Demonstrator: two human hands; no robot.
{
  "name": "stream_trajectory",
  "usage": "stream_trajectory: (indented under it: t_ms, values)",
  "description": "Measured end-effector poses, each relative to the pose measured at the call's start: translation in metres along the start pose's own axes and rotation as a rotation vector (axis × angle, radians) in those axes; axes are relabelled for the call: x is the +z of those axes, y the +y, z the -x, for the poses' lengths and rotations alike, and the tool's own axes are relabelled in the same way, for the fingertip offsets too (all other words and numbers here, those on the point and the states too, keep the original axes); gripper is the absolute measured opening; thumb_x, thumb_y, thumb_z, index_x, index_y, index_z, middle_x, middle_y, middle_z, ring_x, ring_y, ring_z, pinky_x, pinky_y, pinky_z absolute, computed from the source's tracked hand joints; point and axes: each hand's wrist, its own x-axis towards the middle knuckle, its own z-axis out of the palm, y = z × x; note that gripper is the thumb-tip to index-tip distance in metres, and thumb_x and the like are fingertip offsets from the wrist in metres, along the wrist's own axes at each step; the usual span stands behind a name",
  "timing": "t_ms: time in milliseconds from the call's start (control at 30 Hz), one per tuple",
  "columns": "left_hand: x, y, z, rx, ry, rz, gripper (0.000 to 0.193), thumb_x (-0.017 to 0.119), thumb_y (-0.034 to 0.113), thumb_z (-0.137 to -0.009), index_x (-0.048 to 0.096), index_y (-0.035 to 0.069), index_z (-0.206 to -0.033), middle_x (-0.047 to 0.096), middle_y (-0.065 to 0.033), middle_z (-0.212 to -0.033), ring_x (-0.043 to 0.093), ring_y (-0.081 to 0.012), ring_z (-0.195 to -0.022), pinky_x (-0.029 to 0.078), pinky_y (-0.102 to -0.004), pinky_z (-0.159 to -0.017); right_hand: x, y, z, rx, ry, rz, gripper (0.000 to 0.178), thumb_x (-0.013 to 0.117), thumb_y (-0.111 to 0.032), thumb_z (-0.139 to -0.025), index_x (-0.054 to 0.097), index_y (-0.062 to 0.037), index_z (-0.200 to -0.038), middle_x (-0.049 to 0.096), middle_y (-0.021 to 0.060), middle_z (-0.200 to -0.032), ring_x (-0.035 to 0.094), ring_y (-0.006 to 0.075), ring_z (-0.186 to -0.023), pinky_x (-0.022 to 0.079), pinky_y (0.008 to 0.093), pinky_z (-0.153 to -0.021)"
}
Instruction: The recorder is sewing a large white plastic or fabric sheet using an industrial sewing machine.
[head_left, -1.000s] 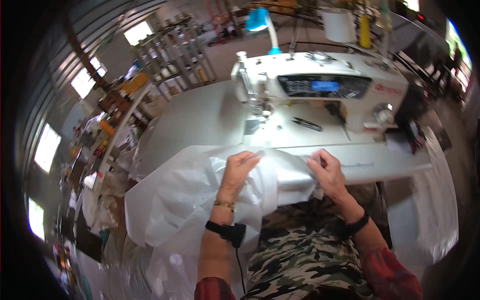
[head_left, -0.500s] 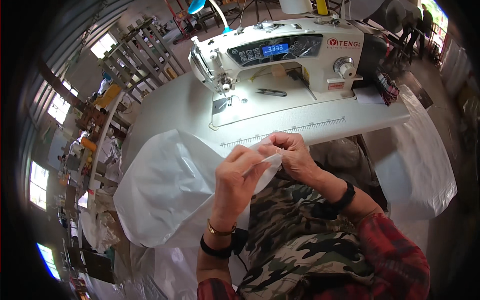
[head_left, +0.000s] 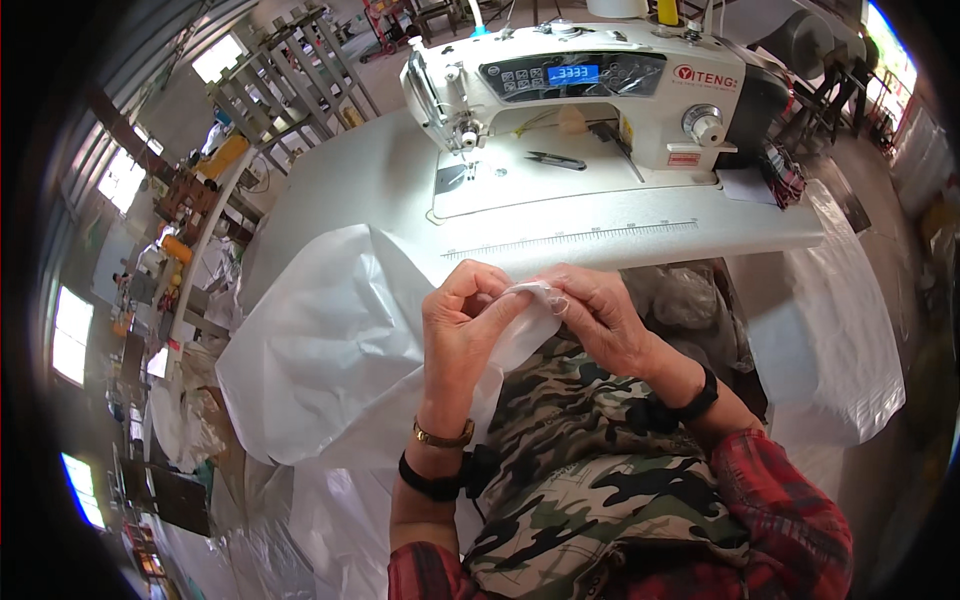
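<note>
A: What are the 2 hands doing?
B: The left hand [head_left: 465,315] pinches the edge of a white sheet [head_left: 325,345] between thumb and fingers. The right hand [head_left: 605,320] pinches that edge too, just beside it, fingertips nearly meeting.

A: Where's the rest of the sheet?
B: It spreads out to the left, overlapping the table's front edge in view, and hangs down beside the apron [head_left: 580,510]. I can't tell whether it rests on the table [head_left: 350,185].

A: And past the hands?
B: 1 white sewing machine [head_left: 600,85] with its screen lit. Dark snips [head_left: 556,160] lie under its arm. The held sheet is apart from the needle.

A: Anything at the right?
B: Another pale sheet [head_left: 830,330] hangs by the table's end.
</note>
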Motion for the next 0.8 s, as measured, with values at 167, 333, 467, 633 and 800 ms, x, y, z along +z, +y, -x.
stream_trajectory:
  t_ms: [167, 333, 467, 633, 800]
  values:
    - [0.011, -0.008, 0.003, 0.098, 0.064, 0.016, 0.015, 0.073, -0.003, -0.084, 0.061, 0.002, -0.077, 0.055, 0.0026, -0.086, 0.047, -0.0001, -0.068, 0.037, -0.0159, -0.057, 0.007, 0.002, 0.005, -0.087, 0.021, 0.014, 0.021, 0.056, -0.011, -0.099, 0.066, 0.0044, -0.109, 0.069, 0.0136, -0.097, 0.062, 0.0172, -0.085, 0.049, 0.0284, -0.079]
    - [0.018, -0.013, 0.002, 0.236, 0.117, -0.091, 0.014, 0.075, -0.001, -0.082, 0.061, 0.001, -0.079, 0.056, 0.0001, -0.086, 0.048, -0.0033, -0.069, 0.038, -0.0191, -0.057, 0.018, 0.004, 0.007, 0.086, 0.21, -0.097, 0.023, 0.056, -0.014, -0.101, 0.069, 0.0045, -0.108, 0.07, 0.009, -0.1, 0.058, 0.009, -0.083, 0.047, 0.023, -0.075]
    - [-0.004, -0.007, -0.001, 0.218, 0.02, -0.24, 0.016, 0.076, 0.005, -0.082, 0.061, 0.0, -0.079, 0.059, -0.0024, -0.084, 0.05, -0.0075, -0.068, 0.04, -0.0234, -0.058, 0.015, 0.005, 0.007, 0.099, 0.276, -0.141, 0.024, 0.058, -0.015, -0.1, 0.069, 0.0047, -0.107, 0.07, 0.0067, -0.1, 0.055, 0.0064, -0.081, 0.045, 0.0208, -0.072]
    - [-0.031, 0.016, -0.006, 0.214, -0.053, -0.498, 0.018, 0.077, 0.005, -0.081, 0.06, -0.001, -0.08, 0.058, -0.0041, -0.087, 0.046, -0.0085, -0.069, 0.04, -0.0239, -0.062, 0.012, 0.004, 0.004, 0.071, 0.325, -0.116, 0.02, 0.058, -0.011, -0.099, 0.069, 0.0026, -0.11, 0.07, 0.0064, -0.098, 0.055, 0.0063, -0.079, 0.044, 0.0208, -0.071]
    - [-0.037, 0.044, -0.014, 0.412, 0.029, -0.85, 0.025, 0.078, 0.009, -0.079, 0.054, 0.002, -0.078, 0.056, -0.0063, -0.081, 0.05, -0.0167, -0.068, 0.044, -0.03, -0.062, 0.018, 0.005, -0.015, -0.234, 0.345, 0.176, 0.022, 0.058, 0.002, -0.094, 0.067, 0.0007, -0.114, 0.069, 0.0095, -0.096, 0.059, 0.0116, -0.075, 0.046, 0.025, -0.066]
